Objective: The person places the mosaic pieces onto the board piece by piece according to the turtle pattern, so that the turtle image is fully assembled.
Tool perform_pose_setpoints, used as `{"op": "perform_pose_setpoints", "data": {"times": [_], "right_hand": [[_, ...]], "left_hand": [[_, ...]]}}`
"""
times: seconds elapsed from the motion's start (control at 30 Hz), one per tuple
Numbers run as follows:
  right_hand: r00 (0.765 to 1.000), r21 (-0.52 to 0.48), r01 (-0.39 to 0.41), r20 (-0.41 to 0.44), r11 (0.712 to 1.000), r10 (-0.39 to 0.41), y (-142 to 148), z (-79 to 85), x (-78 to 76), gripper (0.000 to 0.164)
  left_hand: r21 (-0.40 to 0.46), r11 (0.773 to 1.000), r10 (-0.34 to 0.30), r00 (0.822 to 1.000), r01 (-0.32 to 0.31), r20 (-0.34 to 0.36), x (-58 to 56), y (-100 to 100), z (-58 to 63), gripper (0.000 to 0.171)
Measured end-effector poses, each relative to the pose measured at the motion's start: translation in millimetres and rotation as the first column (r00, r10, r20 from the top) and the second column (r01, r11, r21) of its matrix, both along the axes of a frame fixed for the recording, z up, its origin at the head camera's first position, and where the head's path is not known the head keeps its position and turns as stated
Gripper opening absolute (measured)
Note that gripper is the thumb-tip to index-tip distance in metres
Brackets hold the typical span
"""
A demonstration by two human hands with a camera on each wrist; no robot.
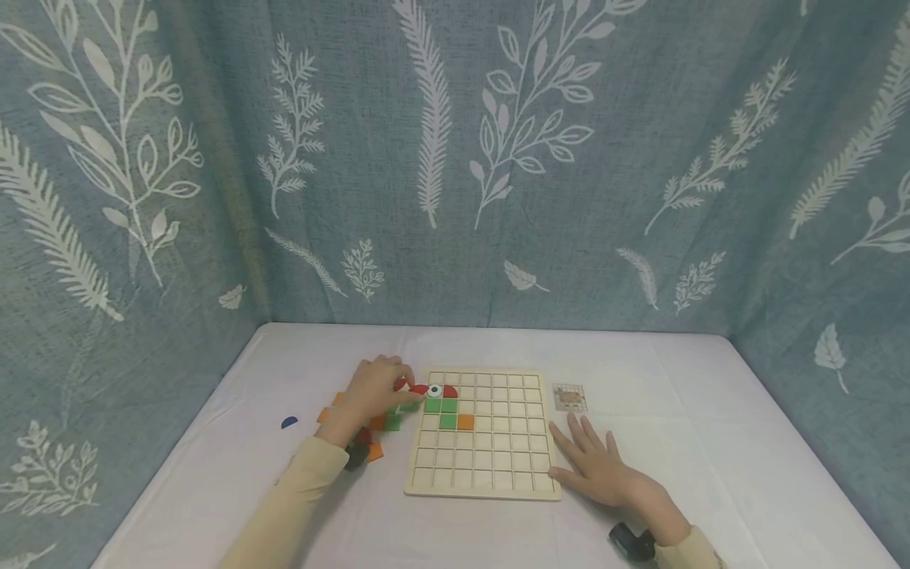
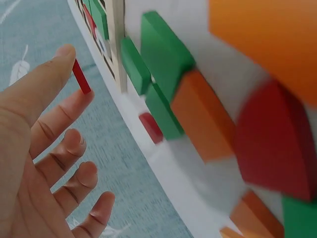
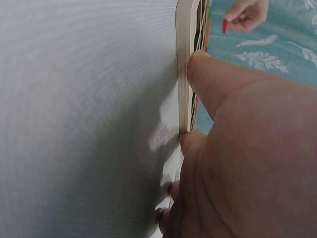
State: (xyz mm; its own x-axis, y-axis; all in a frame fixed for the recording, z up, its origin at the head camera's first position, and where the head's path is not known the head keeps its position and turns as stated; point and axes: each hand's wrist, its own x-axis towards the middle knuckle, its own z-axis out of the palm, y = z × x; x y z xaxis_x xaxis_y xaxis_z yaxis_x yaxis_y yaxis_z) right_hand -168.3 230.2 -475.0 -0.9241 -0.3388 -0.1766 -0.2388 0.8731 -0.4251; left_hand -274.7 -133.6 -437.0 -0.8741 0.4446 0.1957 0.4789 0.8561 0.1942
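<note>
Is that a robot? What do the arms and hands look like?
No, a person. The left hand and right hand wear no gloves. The left sleeve and right sleeve are pale yellowish beige, ending near the wrists. A small black device shows by the right wrist, and a dark device by the left, its shape unclear.

On my feed, the red piece (image 2: 82,77) in my left grip (image 1: 377,387) looks smooth and matt, like painted wood. The green tile (image 2: 166,55) and orange tile (image 2: 203,116) near that grip share this finish. Against my right grip (image 1: 597,468), the board (image 1: 483,458) looks like smooth, bare wood. Beneath both, finely woven cloth covers the counter (image 1: 640,371); beyond hangs a matt fabric curtain (image 1: 362,158).
</note>
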Motion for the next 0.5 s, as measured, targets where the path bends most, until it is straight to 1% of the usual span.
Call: {"op": "perform_pose_setpoints", "data": {"times": [0.17, 0.3, 0.4, 0.5], "right_hand": [[1.0, 0.005, 0.0, 0.001, 1.0, 0.0, -1.1, -0.8, -1.4, 0.072], [1.0, 0.006, 0.006, 0.002, 1.0, -0.006, -2.5, -1.8, -1.5, 0.073], [1.0, 0.014, 0.013, 0.001, 1.0, -0.013, -3.4, -2.9, -1.3, 0.073], [1.0, 0.02, 0.014, -0.001, 1.0, -0.014, -3.9, -3.6, -0.7, 0.073]], "left_hand": [[0.012, 1.0, -0.002, 1.0, 0.001, 0.031, 3.3, 10.5, 1.8, 0.026], [0.002, 1.0, 0.005, 0.999, -0.005, 0.046, 2.2, 17.8, -3.4, 0.025], [-0.008, 1.0, -0.008, 0.999, 0.009, 0.043, -0.7, 22.9, -8.6, 0.025], [-0.004, 1.0, -0.027, 0.998, 0.028, 0.049, -0.9, 28.6, -10.1, 0.025]]}}
